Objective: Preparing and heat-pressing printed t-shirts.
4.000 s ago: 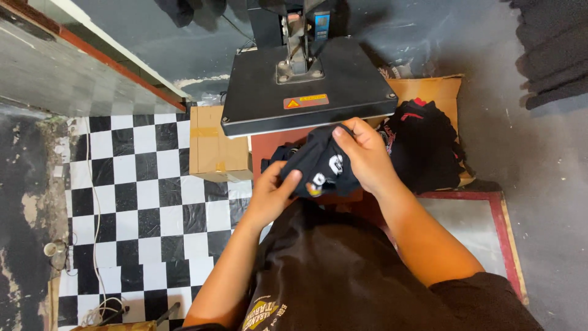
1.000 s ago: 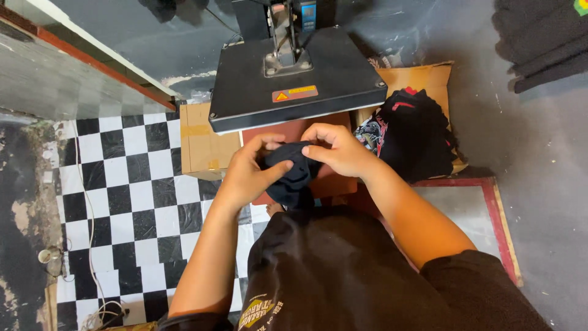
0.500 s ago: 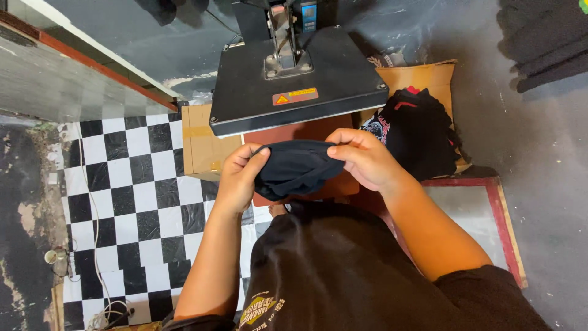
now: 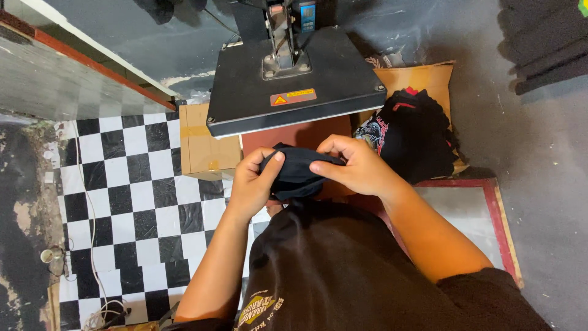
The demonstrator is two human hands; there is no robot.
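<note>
Both your hands, left hand (image 4: 252,184) and right hand (image 4: 358,167), pinch the dark folded garment (image 4: 294,173) between them, its long axis running left-right, just below the heat press plate (image 4: 294,86)

**What I'm wearing**

My black short-sleeved cotton T-shirt (image 4: 343,263) fills the lower middle of the frame, with a yellow-and-white printed emblem (image 4: 260,309) at the bottom edge. My forearms are bare below the black sleeve (image 4: 490,300) at lower right.
</note>
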